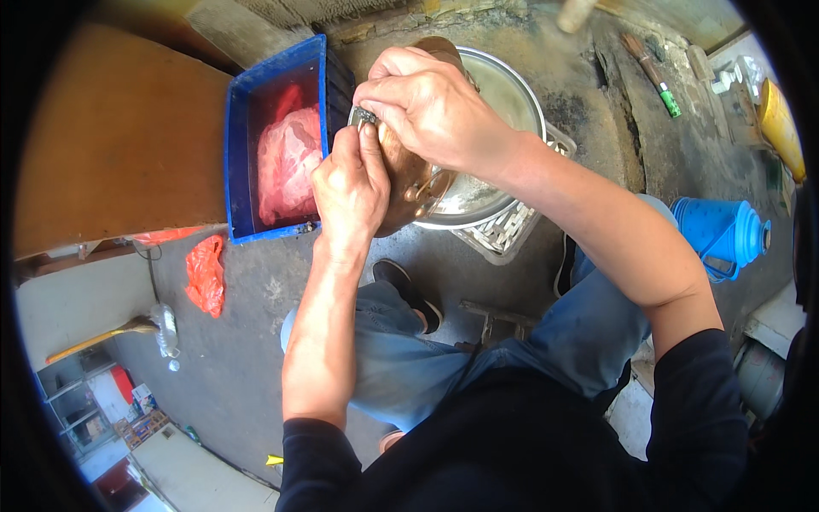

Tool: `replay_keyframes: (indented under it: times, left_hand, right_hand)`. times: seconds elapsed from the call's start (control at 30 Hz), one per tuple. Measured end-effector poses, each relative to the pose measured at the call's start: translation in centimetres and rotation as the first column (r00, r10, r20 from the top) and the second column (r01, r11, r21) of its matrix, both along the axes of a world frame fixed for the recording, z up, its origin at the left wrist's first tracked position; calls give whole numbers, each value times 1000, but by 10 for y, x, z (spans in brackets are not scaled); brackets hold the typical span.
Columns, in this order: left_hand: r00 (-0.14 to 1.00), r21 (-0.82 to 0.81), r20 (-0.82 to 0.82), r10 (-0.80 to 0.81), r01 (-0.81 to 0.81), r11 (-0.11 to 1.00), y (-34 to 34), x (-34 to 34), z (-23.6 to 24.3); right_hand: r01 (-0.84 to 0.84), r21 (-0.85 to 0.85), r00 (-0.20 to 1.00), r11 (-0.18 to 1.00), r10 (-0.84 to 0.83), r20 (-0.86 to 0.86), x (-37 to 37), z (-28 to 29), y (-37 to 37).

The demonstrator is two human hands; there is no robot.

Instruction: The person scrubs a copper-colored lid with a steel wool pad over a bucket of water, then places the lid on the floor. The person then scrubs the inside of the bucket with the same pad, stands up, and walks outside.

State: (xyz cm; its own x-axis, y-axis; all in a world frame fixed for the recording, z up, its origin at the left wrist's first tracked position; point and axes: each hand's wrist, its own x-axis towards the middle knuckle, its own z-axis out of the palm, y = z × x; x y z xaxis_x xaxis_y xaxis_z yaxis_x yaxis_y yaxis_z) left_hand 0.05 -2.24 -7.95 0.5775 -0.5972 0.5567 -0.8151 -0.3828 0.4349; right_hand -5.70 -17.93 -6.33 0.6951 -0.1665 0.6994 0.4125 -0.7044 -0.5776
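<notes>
Both your hands are up over the work now: your left hand (350, 192) pinches a small grey scrubbing pad (364, 116) between thumb and fingers, and your right hand (426, 102) curls over from above, fingers closed on that same pad and on the rim of the coppery brown pot (401, 183). The one pot sits tilted between your palms, its handle loop showing just under your left hand.

Right behind it, one big steel basin (503, 111), resting on one white slatted crate (512, 226) under your right wrist.

Just left of your left hand, one blue plastic tub (235, 154), rectangular, with pink raw meat (290, 162) lying in reddish water. Beyond the tub, one brown wooden board (119, 136).

Down and left of your left forearm, one crumpled orange-red plastic bag (205, 273) on the concrete floor (247, 358), and further out one clear plastic bottle (166, 328).

Off to the right of your right elbow, one blue jug (721, 232) lying on its side. Above it, one brush with a green handle (653, 72) and one yellow container (781, 124) at the edge.

One dark shoe (408, 294) is visible between your arms, below the pot.
</notes>
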Motion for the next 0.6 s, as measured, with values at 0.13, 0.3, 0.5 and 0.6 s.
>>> replay_keyframes:
  times: [0.13,0.3,0.5,0.6]
  left_hand:
    - [1000,-7,-27,-9,8,1000,-3,1,-2]
    - [1000,-16,0,30,-30,999,8,-1,-4]
    - [998,-6,-44,52,-53,999,-3,-5,-3]
    - [996,-33,11,91,-91,995,3,-3,-7]
  right_hand:
    - [227,4,959,974,-222,-177,20,-17,-50]
    - [139,84,982,987,-127,-137,10,-14,-26]
    - [309,81,945,948,-295,-143,16,-21,-62]
    - [153,14,982,988,-151,-116,8,-9,-25]
